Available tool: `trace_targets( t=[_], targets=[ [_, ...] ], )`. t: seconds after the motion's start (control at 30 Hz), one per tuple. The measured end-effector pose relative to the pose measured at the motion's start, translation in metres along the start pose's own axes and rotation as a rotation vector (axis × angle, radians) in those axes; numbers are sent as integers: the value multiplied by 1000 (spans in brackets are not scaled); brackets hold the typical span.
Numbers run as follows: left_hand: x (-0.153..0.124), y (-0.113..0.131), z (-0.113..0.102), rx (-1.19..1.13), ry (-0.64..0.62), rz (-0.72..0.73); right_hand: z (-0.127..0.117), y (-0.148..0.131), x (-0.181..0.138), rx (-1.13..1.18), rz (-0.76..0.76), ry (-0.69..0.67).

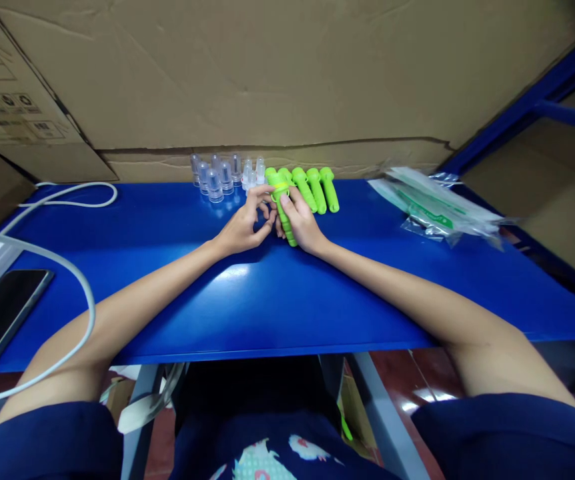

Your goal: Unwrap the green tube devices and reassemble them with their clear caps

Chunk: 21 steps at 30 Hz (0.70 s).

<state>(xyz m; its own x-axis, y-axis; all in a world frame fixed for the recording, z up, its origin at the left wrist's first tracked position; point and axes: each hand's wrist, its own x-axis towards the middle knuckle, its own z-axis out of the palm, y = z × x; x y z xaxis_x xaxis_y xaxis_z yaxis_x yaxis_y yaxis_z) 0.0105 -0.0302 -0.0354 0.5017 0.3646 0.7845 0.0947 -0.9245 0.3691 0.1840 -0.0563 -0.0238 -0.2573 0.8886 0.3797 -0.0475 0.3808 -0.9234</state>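
Note:
Both my hands meet over the far middle of the blue table. My right hand is wrapped round a green plastic tube that points toward me. My left hand pinches the top end of that same tube with thumb and fingertips. Just behind lies a row of several more green tubes, side by side. To their left stand several small clear plastic caps, upright in a cluster.
A pile of clear plastic bags with green print lies at the far right. A dark phone and a white cable are at the left. Cardboard boxes wall the back; a blue frame rises at right.

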Motion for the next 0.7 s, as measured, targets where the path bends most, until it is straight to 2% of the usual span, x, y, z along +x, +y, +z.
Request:
trace_targets(
  t=[0.37, 0.7],
  targets=[
    [-1, 0, 0, -47, -13, -56, -1, 5, 0, -5, -14, -8],
    [-3, -4, 2, 42, -26, -2, -1, 4, 0, -25, 8, 31]
  ],
)
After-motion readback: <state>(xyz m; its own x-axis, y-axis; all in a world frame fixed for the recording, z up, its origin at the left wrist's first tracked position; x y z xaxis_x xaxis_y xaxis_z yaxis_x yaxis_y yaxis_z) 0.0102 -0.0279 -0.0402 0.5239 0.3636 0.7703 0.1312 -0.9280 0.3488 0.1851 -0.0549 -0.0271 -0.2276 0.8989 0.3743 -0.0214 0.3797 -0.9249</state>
